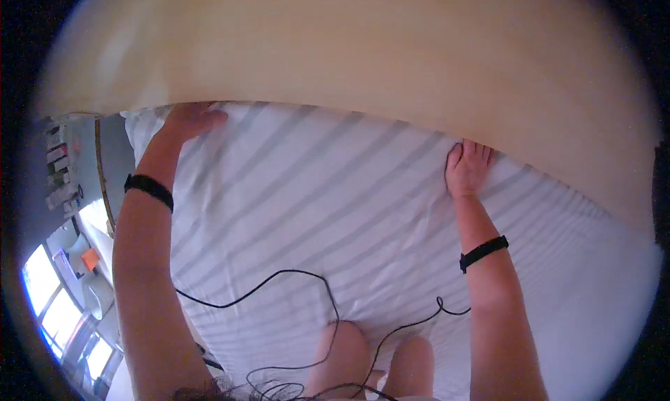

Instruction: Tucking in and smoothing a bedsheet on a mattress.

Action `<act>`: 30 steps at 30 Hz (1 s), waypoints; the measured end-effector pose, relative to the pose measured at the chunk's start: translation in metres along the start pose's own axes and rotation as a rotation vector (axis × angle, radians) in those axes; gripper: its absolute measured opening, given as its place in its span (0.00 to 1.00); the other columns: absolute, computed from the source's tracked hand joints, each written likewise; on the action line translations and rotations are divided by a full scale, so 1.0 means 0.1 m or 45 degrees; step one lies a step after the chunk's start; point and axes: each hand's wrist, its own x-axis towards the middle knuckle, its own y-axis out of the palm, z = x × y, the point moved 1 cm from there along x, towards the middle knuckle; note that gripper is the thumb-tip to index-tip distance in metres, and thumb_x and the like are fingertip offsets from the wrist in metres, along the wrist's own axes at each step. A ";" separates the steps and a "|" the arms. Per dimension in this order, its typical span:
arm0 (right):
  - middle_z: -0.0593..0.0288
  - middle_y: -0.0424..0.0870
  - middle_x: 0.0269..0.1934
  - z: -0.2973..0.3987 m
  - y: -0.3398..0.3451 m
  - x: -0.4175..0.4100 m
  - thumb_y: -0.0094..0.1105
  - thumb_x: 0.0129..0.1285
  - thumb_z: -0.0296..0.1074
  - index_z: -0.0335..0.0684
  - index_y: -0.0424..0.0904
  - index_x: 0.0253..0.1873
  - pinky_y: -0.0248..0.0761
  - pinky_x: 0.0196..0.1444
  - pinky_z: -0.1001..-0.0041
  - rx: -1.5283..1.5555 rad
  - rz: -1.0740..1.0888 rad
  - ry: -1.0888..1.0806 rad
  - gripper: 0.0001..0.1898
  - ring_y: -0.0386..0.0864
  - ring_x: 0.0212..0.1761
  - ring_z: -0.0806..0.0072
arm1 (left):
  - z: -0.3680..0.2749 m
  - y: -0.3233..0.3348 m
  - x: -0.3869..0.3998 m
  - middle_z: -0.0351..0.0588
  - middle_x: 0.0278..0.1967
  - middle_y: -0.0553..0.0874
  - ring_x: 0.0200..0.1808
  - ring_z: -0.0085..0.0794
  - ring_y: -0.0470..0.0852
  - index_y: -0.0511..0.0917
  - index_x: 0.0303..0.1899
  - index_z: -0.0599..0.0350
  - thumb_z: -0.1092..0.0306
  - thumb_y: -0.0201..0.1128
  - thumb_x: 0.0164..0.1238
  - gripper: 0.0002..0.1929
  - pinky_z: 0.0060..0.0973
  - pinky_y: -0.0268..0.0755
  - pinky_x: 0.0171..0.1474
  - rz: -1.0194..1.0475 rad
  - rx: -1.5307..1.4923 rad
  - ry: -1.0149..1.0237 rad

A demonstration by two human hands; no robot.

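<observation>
A white sheet with grey stripes [314, 191] spreads before me, with my bare knees on it at the bottom. My left hand [196, 119] lies on the sheet at the upper left, its fingertips hidden at the border of a large beige surface [340, 50]. Farther right, my right hand [469, 165] rests palm down on the sheet, its fingertips meeting the same beige border. What the beige thing is, I cannot tell. Black bands circle both forearms. Whether the hidden left fingers grip anything does not show.
A thin black cable [282, 271] loops across the sheet near my knees and runs beside both arms. Beyond the sheet's left side are bright windows [60, 317], an orange object [90, 259] and a grey wall with several small pictures or papers [58, 165].
</observation>
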 end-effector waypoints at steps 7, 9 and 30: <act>0.52 0.75 0.68 -0.02 0.07 -0.09 0.47 0.72 0.43 0.43 0.74 0.67 0.56 0.74 0.48 0.034 0.119 0.047 0.23 0.67 0.72 0.51 | -0.40 0.30 -0.24 0.45 0.68 0.78 0.70 0.43 0.72 0.78 0.67 0.43 0.41 0.66 0.63 0.33 0.46 0.58 0.74 -0.232 0.537 -0.252; 0.53 0.75 0.69 -0.15 0.11 -0.12 0.47 0.72 0.43 0.44 0.74 0.67 0.55 0.75 0.47 0.047 -0.009 0.009 0.23 0.67 0.72 0.51 | -0.87 0.58 -0.48 0.44 0.71 0.74 0.72 0.44 0.70 0.74 0.70 0.41 0.40 0.67 0.62 0.36 0.52 0.57 0.73 -0.745 0.219 -0.208; 0.47 0.75 0.68 -0.04 -0.36 -0.12 0.48 0.69 0.32 0.39 0.72 0.70 0.55 0.75 0.47 0.038 0.381 0.083 0.24 0.67 0.73 0.50 | -1.88 0.65 -0.63 0.44 0.77 0.63 0.80 0.46 0.55 0.68 0.73 0.35 0.35 0.65 0.60 0.40 0.75 0.43 0.73 -0.674 -0.138 -0.224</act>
